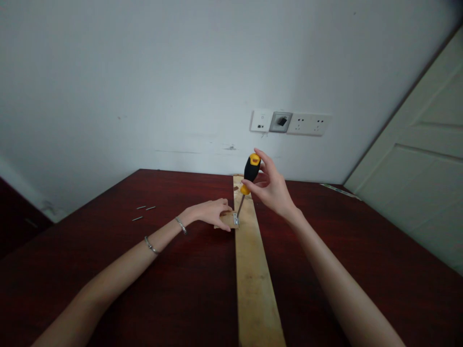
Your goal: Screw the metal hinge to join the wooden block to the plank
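Observation:
My right hand (271, 187) is closed on the black-and-yellow handle of a screwdriver (252, 168), tilted with its shaft pointing down. The shaft's tip meets a small metal bracket (236, 219), at the left edge of a long wooden plank (253, 270). My left hand (215, 212) grips a small wooden piece (226, 221) that sits against the plank beside the bracket. Thumb and fingers lie on either side of this piece. Whether a screw sits under the tip is too small to tell.
Several thin metal pieces, perhaps screws (137, 218), lie on the dark red tabletop (173, 299) at the left. A thin strip (340, 191) rests at the back right. Behind the table is a white wall with sockets (307, 124); a white door (427, 168) stands at right.

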Tool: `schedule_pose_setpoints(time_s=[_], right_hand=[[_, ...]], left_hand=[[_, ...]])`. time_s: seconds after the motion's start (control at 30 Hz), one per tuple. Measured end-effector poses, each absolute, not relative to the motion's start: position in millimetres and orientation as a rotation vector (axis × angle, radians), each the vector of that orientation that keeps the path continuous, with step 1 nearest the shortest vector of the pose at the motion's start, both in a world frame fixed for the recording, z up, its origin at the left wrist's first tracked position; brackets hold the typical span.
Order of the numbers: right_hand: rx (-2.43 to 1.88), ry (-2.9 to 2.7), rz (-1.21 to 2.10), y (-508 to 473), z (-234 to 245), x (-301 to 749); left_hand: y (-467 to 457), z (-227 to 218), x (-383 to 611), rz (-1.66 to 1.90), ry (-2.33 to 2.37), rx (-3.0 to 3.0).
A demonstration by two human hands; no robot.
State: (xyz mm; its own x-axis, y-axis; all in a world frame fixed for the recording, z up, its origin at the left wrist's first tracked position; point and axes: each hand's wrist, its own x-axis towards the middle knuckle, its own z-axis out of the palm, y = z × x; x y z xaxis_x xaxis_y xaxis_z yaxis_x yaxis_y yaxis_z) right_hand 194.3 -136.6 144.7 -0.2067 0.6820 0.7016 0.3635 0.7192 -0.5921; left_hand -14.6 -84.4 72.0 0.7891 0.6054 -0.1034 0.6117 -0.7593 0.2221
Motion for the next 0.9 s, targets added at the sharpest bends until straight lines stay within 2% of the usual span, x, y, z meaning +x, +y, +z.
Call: schedule_pose_setpoints(time_s=[0.9], right_hand=[[-0.826,-1.850,0.365,-132.8,135.5,189.4]], left_hand=[[-82.3,70.0,-13.5,-0.023,0.929,2.701]])
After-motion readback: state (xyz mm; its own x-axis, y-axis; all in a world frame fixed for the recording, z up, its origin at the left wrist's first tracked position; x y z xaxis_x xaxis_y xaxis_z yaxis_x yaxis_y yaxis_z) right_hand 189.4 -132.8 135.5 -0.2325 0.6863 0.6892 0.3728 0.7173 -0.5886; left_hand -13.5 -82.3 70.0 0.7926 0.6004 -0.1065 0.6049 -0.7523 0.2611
